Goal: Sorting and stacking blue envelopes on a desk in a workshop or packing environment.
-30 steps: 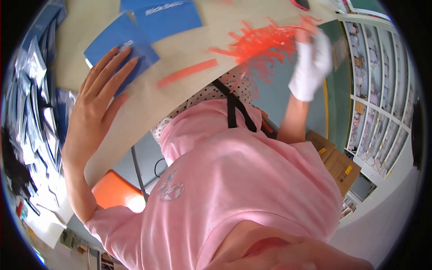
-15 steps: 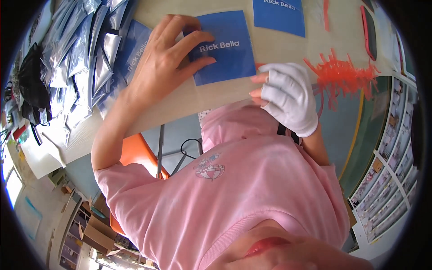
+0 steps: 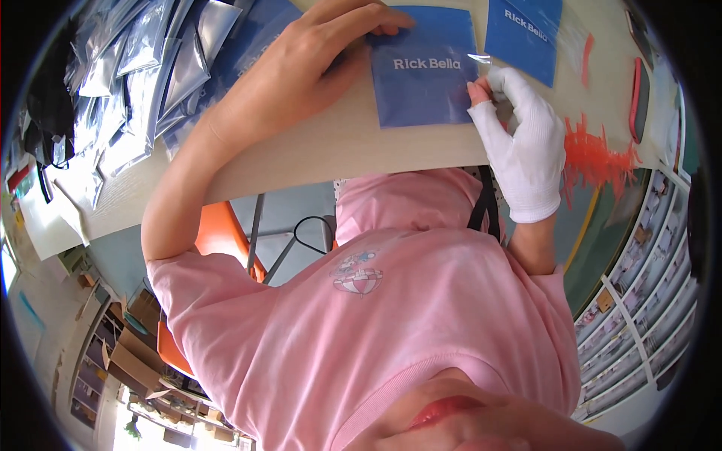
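Nearest the camera is the person's pink shirt (image 3: pixel 391 331), with an orange chair (image 3: pixel 218 237) showing under the table edge to the left of it. Beyond the shirt runs the pale table (image 3: pixel 338 150), and the blue bag (image 3: pixel 425 68) lies flat on it, close to its near edge and straight ahead of the shirt. The right hand (image 3: pixel 523 143), in a white glove with the fingertips cut off, sits at the bag's right edge; thumb and forefinger are pinched together on the clear flap there, the other fingers loosely curled. The left hand (image 3: pixel 316 52) is bare and lies spread, palm down, over the bag's left side and top corner, fingers nearly straight, pressing it to the table rather than gripping it. Half a second ago the gloved hand was bunched at the bag's near right corner; now it has shifted up along the right edge, and the bag sits a little squarer to the table edge, while the left hand has stayed flat on it. Right of the bag, past the gloved hand, lies a heap of orange strips (image 3: pixel 602 154), and a red pen-like thing (image 3: pixel 638 90) lies beyond them. Farther back and right of the bag is a second blue bag (image 3: pixel 523 37). Left of the bag, farther along the table, a pile of silvery clear pouches (image 3: pixel 143 68) spreads out.
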Motion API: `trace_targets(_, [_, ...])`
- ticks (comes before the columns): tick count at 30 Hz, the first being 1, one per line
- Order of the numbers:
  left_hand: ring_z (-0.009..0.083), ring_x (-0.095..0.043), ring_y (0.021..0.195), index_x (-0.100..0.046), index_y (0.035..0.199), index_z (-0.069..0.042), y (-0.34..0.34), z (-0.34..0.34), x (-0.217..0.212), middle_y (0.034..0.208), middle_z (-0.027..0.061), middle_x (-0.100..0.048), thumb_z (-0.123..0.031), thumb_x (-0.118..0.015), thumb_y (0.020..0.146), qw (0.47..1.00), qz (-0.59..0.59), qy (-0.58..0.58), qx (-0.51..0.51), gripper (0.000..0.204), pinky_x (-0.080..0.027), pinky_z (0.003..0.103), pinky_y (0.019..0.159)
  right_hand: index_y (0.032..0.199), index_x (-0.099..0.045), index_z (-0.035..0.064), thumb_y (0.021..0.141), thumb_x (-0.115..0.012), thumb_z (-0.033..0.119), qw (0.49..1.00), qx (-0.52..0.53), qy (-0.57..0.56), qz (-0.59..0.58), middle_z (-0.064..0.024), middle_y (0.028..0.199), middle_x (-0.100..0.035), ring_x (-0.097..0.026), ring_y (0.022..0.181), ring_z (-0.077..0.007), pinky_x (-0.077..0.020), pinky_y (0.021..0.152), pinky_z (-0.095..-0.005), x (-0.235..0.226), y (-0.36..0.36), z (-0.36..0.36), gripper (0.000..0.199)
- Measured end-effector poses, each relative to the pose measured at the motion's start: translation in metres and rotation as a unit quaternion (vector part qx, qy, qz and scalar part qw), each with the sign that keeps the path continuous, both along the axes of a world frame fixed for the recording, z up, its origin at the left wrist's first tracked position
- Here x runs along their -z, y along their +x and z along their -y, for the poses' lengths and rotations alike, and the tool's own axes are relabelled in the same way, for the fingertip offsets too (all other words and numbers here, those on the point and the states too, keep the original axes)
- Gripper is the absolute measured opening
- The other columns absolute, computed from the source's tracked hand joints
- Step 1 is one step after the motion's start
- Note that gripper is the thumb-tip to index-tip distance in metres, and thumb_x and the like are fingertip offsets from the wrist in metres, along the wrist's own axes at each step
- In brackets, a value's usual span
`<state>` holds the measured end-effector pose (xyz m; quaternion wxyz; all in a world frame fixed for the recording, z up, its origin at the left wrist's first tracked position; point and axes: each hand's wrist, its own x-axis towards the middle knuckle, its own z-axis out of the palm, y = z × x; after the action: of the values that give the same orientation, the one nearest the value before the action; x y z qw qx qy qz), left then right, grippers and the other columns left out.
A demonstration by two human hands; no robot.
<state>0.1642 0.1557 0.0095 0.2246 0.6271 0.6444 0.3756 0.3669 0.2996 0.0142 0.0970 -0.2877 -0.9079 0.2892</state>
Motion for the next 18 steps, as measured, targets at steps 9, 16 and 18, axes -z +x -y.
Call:
trace_targets(9, [0.0345, -0.057, 0.099, -0.053, 0.130, 0.005, 0.008, -0.002, -0.006, 0.106, 0.0202, -0.056, -0.023, -0.077, 0.085, 0.998, -0.026, -0.046, -0.033, 0.057, -0.047, 0.040, 0.086, 0.091, -0.064, 0.0082, 0.085, -0.073, 0.015, 1.000, 0.011, 0.001, 0.007, -0.0053, 0.078, -0.069, -0.068, 0.074, -0.0242, -0.0508, 0.066, -0.0365, 0.003, -0.002, -0.001, 0.013])
trace_targets(16, [0.0338, -0.055, 0.099, -0.054, 0.130, 0.004, 0.009, -0.004, 0.003, 0.110, 0.0189, -0.054, -0.025, -0.081, 0.080, 0.994, -0.098, -0.039, -0.020, 0.063, -0.047, 0.040, 0.087, 0.091, -0.065, 0.0091, 0.084, -0.074, 0.015, 1.000, 0.024, -0.012, 0.011, -0.0044, 0.077, -0.068, -0.067, 0.073, -0.0230, -0.0504, 0.064, -0.0359, 0.003, -0.003, -0.001, 0.013])
trace_targets(18, [0.0335, -0.054, 0.099, -0.054, 0.130, 0.004, 0.009, -0.004, 0.005, 0.111, 0.0183, -0.053, -0.024, -0.081, 0.079, 0.992, -0.124, -0.033, -0.016, 0.064, -0.047, 0.041, 0.087, 0.091, -0.065, 0.0090, 0.084, -0.075, 0.014, 1.000, 0.021, -0.008, 0.011, -0.0044, 0.077, -0.068, -0.067, 0.072, -0.0230, -0.0505, 0.064, -0.0357, 0.004, -0.004, -0.001, 0.013])
